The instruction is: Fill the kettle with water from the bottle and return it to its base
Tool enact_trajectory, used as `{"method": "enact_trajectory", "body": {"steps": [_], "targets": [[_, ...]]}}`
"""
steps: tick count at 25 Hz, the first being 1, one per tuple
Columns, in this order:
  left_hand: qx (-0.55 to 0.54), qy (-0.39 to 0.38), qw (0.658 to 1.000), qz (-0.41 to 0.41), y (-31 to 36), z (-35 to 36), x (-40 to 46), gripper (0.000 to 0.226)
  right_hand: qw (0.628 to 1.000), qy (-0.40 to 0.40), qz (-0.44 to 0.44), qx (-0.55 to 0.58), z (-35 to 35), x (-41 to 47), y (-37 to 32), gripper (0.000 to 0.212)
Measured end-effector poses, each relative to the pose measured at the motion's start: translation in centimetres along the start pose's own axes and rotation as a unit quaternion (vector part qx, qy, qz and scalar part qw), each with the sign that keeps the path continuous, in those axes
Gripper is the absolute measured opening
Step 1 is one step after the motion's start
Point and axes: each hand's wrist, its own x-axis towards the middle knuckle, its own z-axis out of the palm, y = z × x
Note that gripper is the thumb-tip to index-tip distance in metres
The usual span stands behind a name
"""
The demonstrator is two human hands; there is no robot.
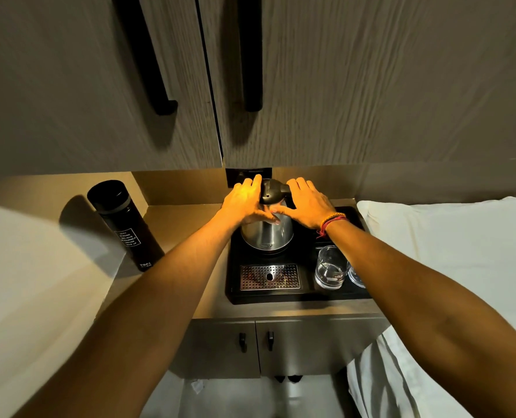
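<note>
On the black tray (pixel 235 285) stood the kettle (pixel 267 233); my left hand (pixel 246 203) and right hand (pixel 306 206) lay spread against its shoulders, gripping nothing. Lifted carelessly, it could knock the glass (pixel 330 267); bottle (pixel 124 223) stood well apart.

**What the view withholds**

The left hand (pixel 246 202) and right hand (pixel 306 205) cover the upper sides of the kettle (pixel 267 233), so whether the palms press the metal cannot be told. Its base is hidden under the body. The right forearm cuts off a second glass (pixel 357 277) at the tray (pixel 235 294) edge. The small print on the bottle (pixel 130 229) is unreadable. The wall plate (pixel 249 173) behind the kettle is mostly blocked.
</note>
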Motion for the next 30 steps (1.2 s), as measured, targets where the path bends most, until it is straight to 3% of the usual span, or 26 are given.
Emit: {"method": "enact_trajectory", "body": {"steps": [13, 20, 24, 30], "targets": [[0.068, 0.049, 0.996, 0.012, -1.7, 1.6, -1.9, 0.130, 0.991, 0.039, 0.091, 0.095, 1.1, -2.5, 0.1, 0.114], [0.113, 0.036, 0.993, -0.006, -1.4, 1.0, -1.5, 0.130, 0.991, 0.045, 0.091, 0.091, 1.2, -2.1, 0.3, 0.111], [0.072, 0.047, 0.996, -0.011, -1.1, 1.4, -1.7, 0.128, 0.987, 0.059, 0.091, 0.122, 1.8, -2.3, 0.2, 0.109], [0.113, 0.010, 0.993, -0.036, -0.2, 0.7, -2.2, 0.132, 0.996, 0.006, 0.089, -0.014, 0.2, -2.3, 0.2, 0.111]]}}
